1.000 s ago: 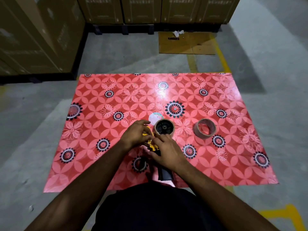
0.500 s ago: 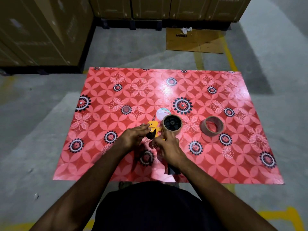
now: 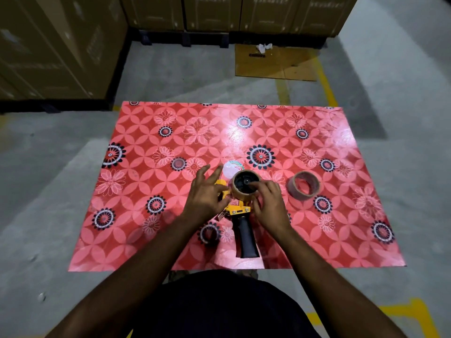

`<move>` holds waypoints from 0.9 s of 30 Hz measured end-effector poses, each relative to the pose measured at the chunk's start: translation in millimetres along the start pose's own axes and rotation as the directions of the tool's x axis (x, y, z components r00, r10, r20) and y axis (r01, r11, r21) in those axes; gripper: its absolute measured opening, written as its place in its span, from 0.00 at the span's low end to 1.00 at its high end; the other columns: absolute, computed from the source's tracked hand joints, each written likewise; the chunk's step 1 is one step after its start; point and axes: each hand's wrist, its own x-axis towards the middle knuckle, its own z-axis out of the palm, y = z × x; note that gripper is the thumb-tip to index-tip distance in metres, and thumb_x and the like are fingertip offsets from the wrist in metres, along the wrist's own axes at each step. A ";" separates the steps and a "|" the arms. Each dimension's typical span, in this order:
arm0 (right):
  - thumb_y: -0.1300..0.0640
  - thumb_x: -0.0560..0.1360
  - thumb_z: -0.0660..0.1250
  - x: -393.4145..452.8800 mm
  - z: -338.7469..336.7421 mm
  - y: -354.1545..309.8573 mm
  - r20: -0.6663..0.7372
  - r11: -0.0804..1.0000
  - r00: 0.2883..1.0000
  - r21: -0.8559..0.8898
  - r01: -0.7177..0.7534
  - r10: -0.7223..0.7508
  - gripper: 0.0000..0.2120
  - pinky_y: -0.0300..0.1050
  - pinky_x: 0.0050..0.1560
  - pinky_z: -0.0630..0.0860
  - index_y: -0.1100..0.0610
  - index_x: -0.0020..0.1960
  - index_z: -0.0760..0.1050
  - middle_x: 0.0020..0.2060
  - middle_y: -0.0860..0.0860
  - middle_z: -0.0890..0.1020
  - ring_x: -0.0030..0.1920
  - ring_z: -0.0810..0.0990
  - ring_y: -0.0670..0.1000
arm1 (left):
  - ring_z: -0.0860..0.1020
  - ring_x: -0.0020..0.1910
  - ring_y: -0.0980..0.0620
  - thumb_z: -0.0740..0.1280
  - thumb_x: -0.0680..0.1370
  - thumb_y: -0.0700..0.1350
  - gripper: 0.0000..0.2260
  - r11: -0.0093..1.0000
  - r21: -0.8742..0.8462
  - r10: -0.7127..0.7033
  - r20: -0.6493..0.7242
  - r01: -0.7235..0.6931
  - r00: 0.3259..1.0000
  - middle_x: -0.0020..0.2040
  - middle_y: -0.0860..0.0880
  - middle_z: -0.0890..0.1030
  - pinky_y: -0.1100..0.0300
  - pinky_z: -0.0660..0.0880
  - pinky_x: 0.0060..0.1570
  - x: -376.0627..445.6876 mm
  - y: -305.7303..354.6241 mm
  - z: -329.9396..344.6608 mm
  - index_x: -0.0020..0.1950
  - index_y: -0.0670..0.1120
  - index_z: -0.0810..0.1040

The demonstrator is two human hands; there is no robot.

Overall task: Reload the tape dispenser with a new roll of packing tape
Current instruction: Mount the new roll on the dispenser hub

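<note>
The tape dispenser (image 3: pixel 246 236) lies on the red floral mat (image 3: pixel 151 181), with its yellow frame and black handle pointing toward me. A brown tape roll (image 3: pixel 240 195) sits on its black hub. My right hand (image 3: pixel 271 206) has its fingertips on the near right rim of that roll. My left hand (image 3: pixel 207 195) rests on the left side of the yellow frame, thumb against it, index and middle fingers lifted and spread. A second brown roll (image 3: pixel 305 185), thin-walled, lies flat on the mat to the right, apart from both hands.
A small round whitish disc (image 3: pixel 230 167) lies just beyond the dispenser. Around the mat is grey concrete floor with yellow lines. Cardboard boxes (image 3: pixel 61 45) stand at the left and back, and a flat cardboard sheet (image 3: pixel 275 62) lies behind the mat.
My right hand has gone from the frame near the handle up to the roll's rim. The handle now shows. My left hand's fingers have spread out from a closed pinch.
</note>
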 end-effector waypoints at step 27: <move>0.51 0.74 0.73 33.8 -1.1 -0.1 0.277 0.901 0.955 -0.378 0.213 -0.110 0.15 0.51 0.49 0.73 0.55 0.58 0.81 0.53 0.55 0.82 0.56 0.75 0.57 | 0.64 0.70 0.45 0.71 0.74 0.51 0.06 0.991 0.132 -0.005 0.034 0.000 0.999 0.76 0.56 0.67 0.49 0.64 0.60 6.5 1.9 27.5 0.42 0.51 0.85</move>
